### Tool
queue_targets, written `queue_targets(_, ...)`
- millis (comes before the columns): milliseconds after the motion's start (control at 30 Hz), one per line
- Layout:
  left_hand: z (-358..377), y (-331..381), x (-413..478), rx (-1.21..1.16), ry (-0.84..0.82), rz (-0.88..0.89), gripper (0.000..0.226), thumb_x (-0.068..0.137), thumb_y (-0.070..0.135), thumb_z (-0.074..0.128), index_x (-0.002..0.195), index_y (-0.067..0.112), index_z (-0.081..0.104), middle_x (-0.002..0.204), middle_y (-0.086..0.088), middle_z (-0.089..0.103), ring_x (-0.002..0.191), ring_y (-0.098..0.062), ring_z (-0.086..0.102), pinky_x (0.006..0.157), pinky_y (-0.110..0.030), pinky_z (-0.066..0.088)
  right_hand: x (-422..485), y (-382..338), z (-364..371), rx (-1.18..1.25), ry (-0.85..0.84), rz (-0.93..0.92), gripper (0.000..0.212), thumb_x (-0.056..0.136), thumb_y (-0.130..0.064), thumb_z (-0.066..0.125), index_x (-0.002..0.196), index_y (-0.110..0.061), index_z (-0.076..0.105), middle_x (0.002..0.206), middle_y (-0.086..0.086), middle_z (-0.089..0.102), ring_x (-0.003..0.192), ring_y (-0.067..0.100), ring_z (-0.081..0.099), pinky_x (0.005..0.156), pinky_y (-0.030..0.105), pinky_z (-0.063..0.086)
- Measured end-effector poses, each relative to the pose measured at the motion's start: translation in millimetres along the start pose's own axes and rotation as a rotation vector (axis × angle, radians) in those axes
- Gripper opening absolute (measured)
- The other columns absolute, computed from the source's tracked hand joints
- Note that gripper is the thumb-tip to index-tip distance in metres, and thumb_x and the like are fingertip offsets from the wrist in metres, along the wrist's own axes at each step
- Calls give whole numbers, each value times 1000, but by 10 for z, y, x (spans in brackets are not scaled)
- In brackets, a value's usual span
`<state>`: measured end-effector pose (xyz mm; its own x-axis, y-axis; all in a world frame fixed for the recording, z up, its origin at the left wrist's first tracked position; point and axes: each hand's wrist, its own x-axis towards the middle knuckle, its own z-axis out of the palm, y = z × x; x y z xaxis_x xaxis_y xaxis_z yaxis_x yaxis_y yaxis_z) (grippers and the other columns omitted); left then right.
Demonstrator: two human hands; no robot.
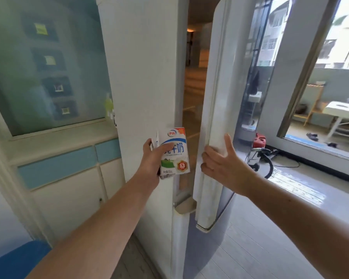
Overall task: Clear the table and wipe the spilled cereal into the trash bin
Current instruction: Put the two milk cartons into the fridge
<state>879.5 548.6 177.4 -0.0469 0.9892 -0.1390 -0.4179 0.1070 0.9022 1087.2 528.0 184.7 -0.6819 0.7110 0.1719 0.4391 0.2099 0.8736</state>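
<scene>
My left hand (152, 161) grips a small white and blue milk carton (175, 156) and holds it upright in front of a tall white fridge (143, 77). The fridge door (218, 109) stands partly ajar, with a narrow gap showing dim shelves inside. My right hand (222, 162) holds the door's edge, fingers curled round it and thumb raised along the front. No table, cereal or trash bin is in view.
A white and blue cabinet (65, 170) with a frosted window above it stands left of the fridge. A red and silver vacuum (258, 150) with a black hose sits on the floor at the right, below a large window (320, 81).
</scene>
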Motion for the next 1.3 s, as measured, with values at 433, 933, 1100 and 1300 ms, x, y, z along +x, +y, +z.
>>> queue_targets(433,382,-262,15,-32,-170,-49,68,76,4,69,131,26,35,106,-10,67,82,-27,70,68,-40,57,-319,-141,-52,302,19,300,33,26,-18,82,27,-14,49,29,5,43,34,21,47,72,37,38)
queue_targets(933,735,-351,300,32,-231,116,61,76,5,71,121,28,37,105,-9,66,81,-26,70,65,-38,58,215,172,104,2178,-112,987,33,85,-25,63,115,-25,50,108,-1,65,92,14,64,76,31,55)
queue_targets(1100,1003,-312,600,110,-207,165,49,71,15,77,111,19,50,103,-13,69,89,-32,70,75,-44,58,406,327,498,2135,44,940,39,71,-22,78,103,-24,55,88,-10,64,76,3,62,56,14,46)
queue_targets(1300,1325,-124,1074,148,-115,189,29,92,37,49,109,16,58,105,-13,69,100,-35,65,89,-52,51,679,736,1060,2350,203,831,35,73,-6,74,103,-17,60,97,3,72,85,20,70,70,33,58)
